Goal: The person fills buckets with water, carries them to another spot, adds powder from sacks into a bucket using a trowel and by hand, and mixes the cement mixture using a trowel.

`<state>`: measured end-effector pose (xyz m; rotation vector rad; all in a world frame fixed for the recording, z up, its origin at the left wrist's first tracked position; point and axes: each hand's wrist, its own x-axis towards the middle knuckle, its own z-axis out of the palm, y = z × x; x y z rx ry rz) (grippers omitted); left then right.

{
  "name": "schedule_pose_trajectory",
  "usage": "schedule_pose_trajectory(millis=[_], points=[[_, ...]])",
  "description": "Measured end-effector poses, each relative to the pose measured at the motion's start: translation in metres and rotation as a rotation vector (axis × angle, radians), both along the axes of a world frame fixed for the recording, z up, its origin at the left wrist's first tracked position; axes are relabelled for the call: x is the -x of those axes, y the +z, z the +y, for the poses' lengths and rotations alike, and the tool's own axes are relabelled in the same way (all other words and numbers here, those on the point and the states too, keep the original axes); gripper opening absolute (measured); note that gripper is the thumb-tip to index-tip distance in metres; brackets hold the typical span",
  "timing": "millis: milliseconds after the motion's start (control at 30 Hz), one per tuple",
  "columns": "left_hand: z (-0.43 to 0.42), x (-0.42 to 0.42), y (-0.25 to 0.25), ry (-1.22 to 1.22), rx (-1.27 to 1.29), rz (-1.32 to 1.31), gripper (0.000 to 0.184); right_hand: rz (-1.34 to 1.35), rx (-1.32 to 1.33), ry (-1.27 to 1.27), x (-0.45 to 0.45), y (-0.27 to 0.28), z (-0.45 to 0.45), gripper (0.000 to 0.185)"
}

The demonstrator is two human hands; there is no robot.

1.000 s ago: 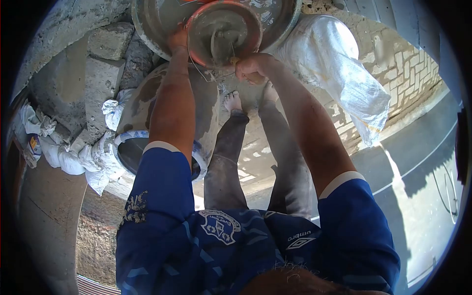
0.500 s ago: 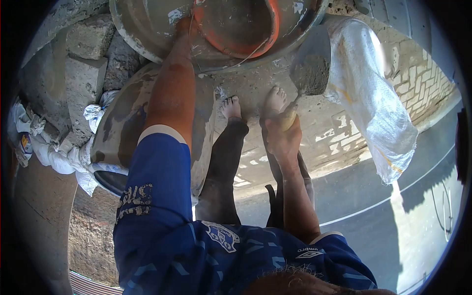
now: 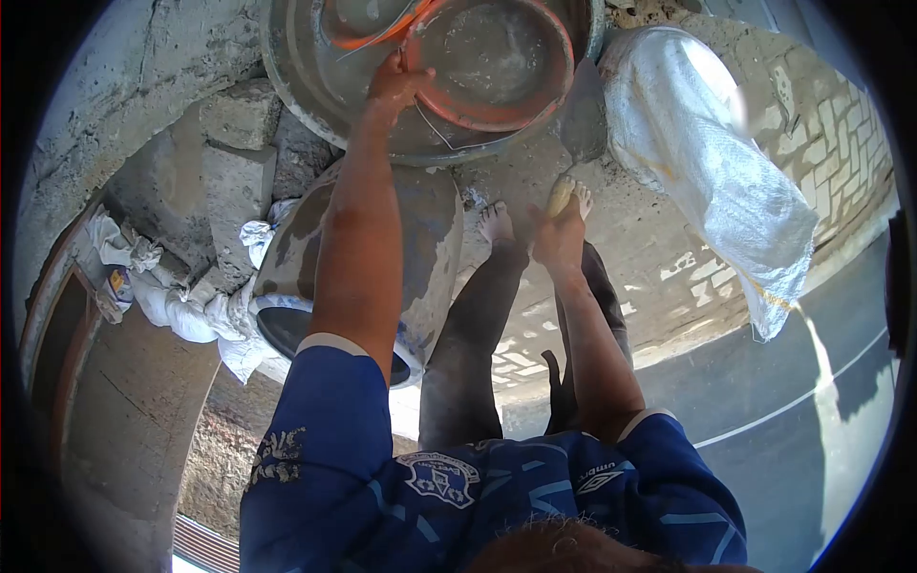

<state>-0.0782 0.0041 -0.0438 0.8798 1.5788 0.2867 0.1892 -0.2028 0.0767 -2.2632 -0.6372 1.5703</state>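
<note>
We found the left hand (image 3: 396, 84) clasping the orange bucket (image 3: 567, 59) by its rim, the right hand (image 3: 562, 232) wrapped round the trowel (image 3: 583, 124); with slurry (image 3: 487, 53) unemptied, work appeared unfinished.

The short-sleeved shirt (image 3: 525, 468) is deep blue with paler blue dashes, a white crest (image 3: 440, 479) on the left chest and a white "umbro" diamond (image 3: 599, 479) at right. Pale cuffs (image 3: 331, 345) edge the sleeves; flaking print (image 3: 277, 456) marks the left one. The trousers (image 3: 468, 372) are dark and dusty, the feet (image 3: 496, 222) bare.
</note>
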Motion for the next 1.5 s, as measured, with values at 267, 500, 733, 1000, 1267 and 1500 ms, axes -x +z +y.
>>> schedule_pose_trajectory(millis=[267, 500, 733, 1000, 1267, 1500], points=[[-0.002, 0.000, -0.169, -0.248, 0.261, 0.552, 0.048, -0.021, 0.073, 0.221, -0.026, -0.005, -0.010, 0.050], [-0.013, -0.045, -0.205, -0.228, 0.181, 0.543, 0.040, -0.100, -0.046, 0.234, -0.029, -0.010, -0.012, 0.038], [-0.017, -0.054, -0.124, -0.005, 0.339, 0.340, 0.033, -0.121, -0.094, 0.227, -0.033, -0.014, -0.002, 0.050], [0.047, -0.038, 0.082, 0.335, 0.410, -0.129, 0.021, -0.087, -0.029, 0.121, -0.034, -0.012, 0.010, 0.054], [0.042, -0.078, 0.108, 0.323, -0.121, 0.282, 0.053, -0.061, -0.096, 0.023, -0.033, -0.011, 0.005, 0.041], [-0.015, -0.106, -0.018, 0.493, 0.037, 0.218, 0.044, -0.051, -0.066, 0.038, -0.038, -0.004, 0.009, 0.043]])
